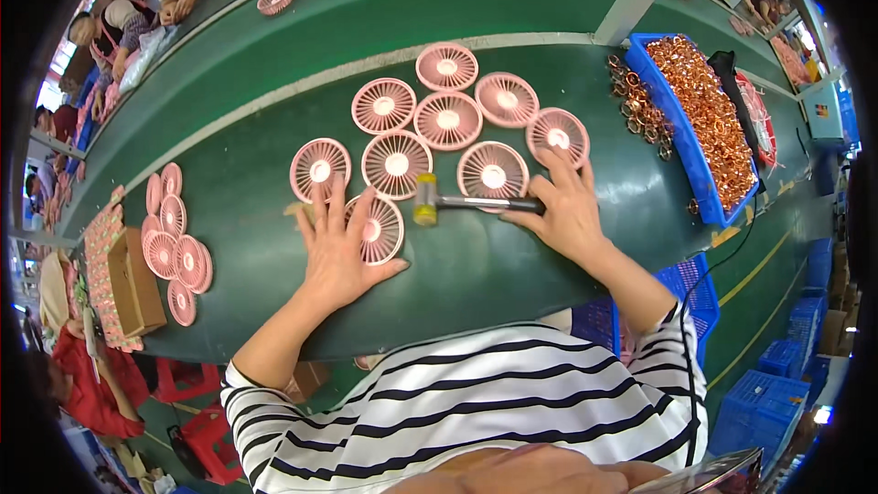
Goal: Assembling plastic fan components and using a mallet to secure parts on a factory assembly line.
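Several round pink fan grilles (447, 120) with radial slots and pale centres lie in a cluster on the green worktable. My left hand (338, 252) is open, its fingers spread over the two nearest grilles on the left, the lower one (377, 230) partly covered by them. A mallet (476, 203) with a yellow-ended head and a black handle points left from my right hand (569, 210). Thumb and forefinger pinch the handle's end, while the other fingertips touch the rightmost grille (558, 133). The mallet lies across the lower edge of another grille (493, 172).
A blue bin (681, 123) full of copper-coloured rings stands at the right, with loose rings (640, 108) beside it. More pink grilles (174, 215) and a cardboard box (135, 282) are at the left. Beyond a low rail runs a green belt (384, 5); other people sit across it.
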`<act>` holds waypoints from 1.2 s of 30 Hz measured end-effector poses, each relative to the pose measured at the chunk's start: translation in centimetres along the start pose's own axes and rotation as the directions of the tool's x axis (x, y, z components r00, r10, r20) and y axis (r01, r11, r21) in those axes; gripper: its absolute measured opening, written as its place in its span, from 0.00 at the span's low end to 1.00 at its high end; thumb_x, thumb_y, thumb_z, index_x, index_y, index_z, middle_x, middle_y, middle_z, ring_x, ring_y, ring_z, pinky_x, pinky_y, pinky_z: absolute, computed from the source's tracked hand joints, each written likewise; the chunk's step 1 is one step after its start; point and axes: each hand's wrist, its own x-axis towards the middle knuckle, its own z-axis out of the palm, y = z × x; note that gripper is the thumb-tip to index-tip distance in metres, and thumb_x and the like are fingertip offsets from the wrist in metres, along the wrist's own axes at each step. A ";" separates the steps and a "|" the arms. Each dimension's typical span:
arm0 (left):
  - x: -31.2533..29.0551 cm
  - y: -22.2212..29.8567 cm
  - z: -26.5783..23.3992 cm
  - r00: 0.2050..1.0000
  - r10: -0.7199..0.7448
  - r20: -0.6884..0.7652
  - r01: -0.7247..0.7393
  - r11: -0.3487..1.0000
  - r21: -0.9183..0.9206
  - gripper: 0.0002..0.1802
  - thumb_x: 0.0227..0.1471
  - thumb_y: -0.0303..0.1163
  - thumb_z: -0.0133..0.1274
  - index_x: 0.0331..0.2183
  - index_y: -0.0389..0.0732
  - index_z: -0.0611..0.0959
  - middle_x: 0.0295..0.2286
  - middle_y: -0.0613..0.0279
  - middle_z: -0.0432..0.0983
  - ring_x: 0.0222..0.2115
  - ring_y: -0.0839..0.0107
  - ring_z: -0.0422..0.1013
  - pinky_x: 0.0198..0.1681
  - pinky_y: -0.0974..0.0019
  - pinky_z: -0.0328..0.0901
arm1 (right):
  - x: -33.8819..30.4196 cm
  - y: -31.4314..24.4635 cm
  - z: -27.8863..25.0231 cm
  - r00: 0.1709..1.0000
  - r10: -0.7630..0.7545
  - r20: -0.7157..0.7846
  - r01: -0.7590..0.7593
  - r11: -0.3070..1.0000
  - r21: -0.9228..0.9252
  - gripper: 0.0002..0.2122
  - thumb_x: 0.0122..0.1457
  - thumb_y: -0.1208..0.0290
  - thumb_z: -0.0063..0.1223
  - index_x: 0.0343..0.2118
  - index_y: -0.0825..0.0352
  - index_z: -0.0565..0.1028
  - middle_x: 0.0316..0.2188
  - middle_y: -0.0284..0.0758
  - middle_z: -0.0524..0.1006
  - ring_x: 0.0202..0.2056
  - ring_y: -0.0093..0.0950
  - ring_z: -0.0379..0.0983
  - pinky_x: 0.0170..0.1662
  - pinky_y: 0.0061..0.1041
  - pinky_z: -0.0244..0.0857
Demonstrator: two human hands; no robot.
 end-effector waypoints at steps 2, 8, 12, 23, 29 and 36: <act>4.1 -0.6 -0.3 0.999 0.035 0.004 -0.035 0.999 0.016 0.58 0.33 0.58 0.65 0.62 0.48 0.58 0.64 0.47 0.39 0.64 0.40 0.32 0.58 0.26 0.36 | 4.3 0.9 2.2 0.993 -0.082 -0.087 0.084 0.996 0.014 0.20 0.43 0.48 0.65 0.27 0.62 0.76 0.49 0.40 0.71 0.54 0.41 0.64 0.58 0.45 0.50; 22.6 -7.1 2.3 0.901 -0.199 -0.385 0.246 0.966 0.077 0.53 0.44 0.60 0.56 0.62 0.41 0.55 0.62 0.43 0.48 0.63 0.46 0.43 0.59 0.30 0.42 | 23.1 4.1 11.2 0.959 -0.061 -0.276 0.037 0.995 -0.088 0.25 0.51 0.43 0.54 0.34 0.65 0.80 0.46 0.36 0.72 0.51 0.35 0.66 0.60 0.47 0.46; 30.7 -10.0 3.0 0.695 -0.362 -0.621 0.520 0.850 0.086 0.41 0.49 0.54 0.55 0.60 0.49 0.62 0.61 0.42 0.49 0.62 0.43 0.45 0.58 0.31 0.46 | 26.0 5.6 12.9 0.935 0.076 -0.346 -0.134 0.980 -0.147 0.23 0.51 0.45 0.54 0.33 0.63 0.81 0.42 0.37 0.72 0.49 0.34 0.65 0.58 0.46 0.47; 29.0 -12.0 3.1 0.709 -0.077 -0.701 0.229 0.965 0.125 0.32 0.45 0.43 0.58 0.50 0.39 0.73 0.51 0.45 0.67 0.55 0.44 0.58 0.55 0.45 0.56 | 10.3 7.3 5.2 0.988 -0.098 -0.119 0.105 0.993 0.057 0.20 0.48 0.49 0.58 0.29 0.63 0.71 0.30 0.37 0.69 0.36 0.36 0.68 0.38 0.36 0.63; 27.8 -11.3 2.9 0.788 0.051 -0.613 0.047 0.989 0.143 0.29 0.46 0.34 0.58 0.50 0.38 0.73 0.52 0.44 0.65 0.56 0.41 0.56 0.59 0.46 0.52 | 3.4 10.3 -1.8 0.981 -0.174 0.090 0.147 0.957 0.251 0.20 0.52 0.48 0.57 0.28 0.64 0.72 0.30 0.37 0.72 0.36 0.37 0.70 0.39 0.36 0.64; 27.5 2.5 -0.1 0.806 0.306 -0.507 -0.339 0.940 0.029 0.20 0.49 0.27 0.54 0.46 0.38 0.77 0.51 0.46 0.68 0.54 0.51 0.63 0.58 0.54 0.57 | 6.3 24.6 -11.8 0.780 0.429 -0.455 -0.579 0.771 -0.265 0.17 0.52 0.51 0.56 0.34 0.62 0.77 0.33 0.39 0.77 0.37 0.39 0.74 0.41 0.43 0.65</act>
